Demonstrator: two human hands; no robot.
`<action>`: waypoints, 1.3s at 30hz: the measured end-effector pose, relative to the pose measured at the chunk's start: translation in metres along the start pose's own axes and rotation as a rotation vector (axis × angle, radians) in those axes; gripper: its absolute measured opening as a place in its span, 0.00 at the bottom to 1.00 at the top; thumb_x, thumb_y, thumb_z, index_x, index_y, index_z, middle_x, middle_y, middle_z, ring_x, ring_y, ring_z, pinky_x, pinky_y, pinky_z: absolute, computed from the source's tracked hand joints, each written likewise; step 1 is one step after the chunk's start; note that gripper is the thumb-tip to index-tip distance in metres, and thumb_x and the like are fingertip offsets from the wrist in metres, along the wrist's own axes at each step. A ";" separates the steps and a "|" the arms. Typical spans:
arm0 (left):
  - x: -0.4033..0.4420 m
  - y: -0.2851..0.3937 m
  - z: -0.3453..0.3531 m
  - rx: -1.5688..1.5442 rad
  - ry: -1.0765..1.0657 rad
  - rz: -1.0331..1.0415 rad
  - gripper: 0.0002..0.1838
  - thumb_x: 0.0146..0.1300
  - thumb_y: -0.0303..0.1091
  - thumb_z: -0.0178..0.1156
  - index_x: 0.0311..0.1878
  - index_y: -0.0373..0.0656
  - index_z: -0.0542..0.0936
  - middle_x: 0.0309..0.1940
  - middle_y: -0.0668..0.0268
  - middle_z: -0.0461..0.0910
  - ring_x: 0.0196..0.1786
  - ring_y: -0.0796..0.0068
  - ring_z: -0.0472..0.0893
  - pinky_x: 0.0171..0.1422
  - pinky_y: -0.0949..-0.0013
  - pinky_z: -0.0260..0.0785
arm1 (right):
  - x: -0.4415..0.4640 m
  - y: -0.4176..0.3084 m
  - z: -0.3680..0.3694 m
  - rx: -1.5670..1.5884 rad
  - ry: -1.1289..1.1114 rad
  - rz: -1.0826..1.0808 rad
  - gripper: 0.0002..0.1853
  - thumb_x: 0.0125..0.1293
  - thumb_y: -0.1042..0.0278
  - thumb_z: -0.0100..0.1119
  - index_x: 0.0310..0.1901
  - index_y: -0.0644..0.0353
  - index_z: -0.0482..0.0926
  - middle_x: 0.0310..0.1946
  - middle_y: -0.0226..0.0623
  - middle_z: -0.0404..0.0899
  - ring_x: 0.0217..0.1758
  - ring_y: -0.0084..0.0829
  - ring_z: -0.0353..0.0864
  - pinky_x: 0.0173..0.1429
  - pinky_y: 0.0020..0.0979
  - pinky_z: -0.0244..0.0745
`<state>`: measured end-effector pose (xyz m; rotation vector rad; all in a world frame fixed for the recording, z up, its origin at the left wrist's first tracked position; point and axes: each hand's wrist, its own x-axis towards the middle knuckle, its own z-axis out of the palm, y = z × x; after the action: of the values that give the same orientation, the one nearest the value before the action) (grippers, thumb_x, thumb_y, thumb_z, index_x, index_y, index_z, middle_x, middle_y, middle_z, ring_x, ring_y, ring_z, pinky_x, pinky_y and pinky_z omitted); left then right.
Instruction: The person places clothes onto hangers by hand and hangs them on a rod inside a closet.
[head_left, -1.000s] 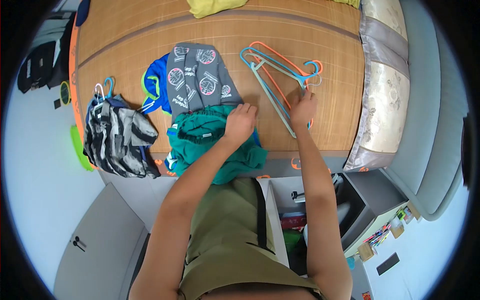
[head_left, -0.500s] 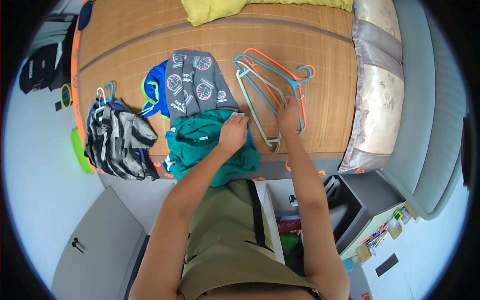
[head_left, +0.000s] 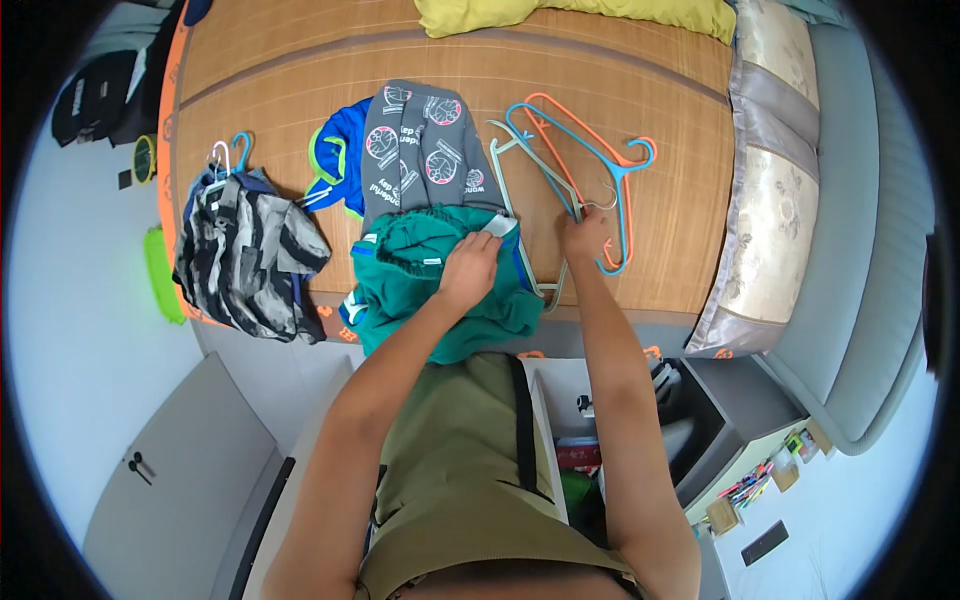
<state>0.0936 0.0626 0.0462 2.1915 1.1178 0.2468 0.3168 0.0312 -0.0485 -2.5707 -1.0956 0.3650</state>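
Observation:
My left hand (head_left: 472,268) is closed on the waistband edge of a green pair of pants (head_left: 415,315), pinching it near a white and blue side patch. In my right hand (head_left: 586,238) is a pale green hanger (head_left: 499,165), gripped near its hook; its lower end lies beside and partly behind the green pants. Right of it, a blue hanger (head_left: 560,138) and an orange hanger (head_left: 585,122) lie overlapped. Grey printed clothing (head_left: 430,150) lies under the top of the green pants, with a blue garment with lime trim (head_left: 345,150) at its left.
A black, grey and white camouflage garment (head_left: 250,255) on hangers lies at the left of the mat-covered bed (head_left: 660,260). A yellow cloth (head_left: 580,15) is at the far side, a pillow (head_left: 778,190) at the right. A drawer unit (head_left: 735,390) stands near my right arm.
The view has shifted, so the bed items sit further right. Relative to the pants, the pale green hanger has moved left, its near end now against their edge. Both hands keep their hold.

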 end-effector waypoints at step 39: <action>-0.110 0.007 -0.138 0.138 0.395 -0.246 0.21 0.61 0.36 0.59 0.54 0.35 0.73 0.43 0.52 0.75 0.50 0.53 0.72 0.60 0.51 0.59 | -0.078 -0.186 -0.115 0.530 -0.308 -0.683 0.13 0.63 0.65 0.60 0.23 0.62 0.79 0.19 0.40 0.75 0.24 0.41 0.75 0.28 0.40 0.67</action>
<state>-0.0301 0.0393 0.1694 2.1494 1.6509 0.5225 0.1843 0.0740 0.1377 -1.5997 -1.6299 0.7560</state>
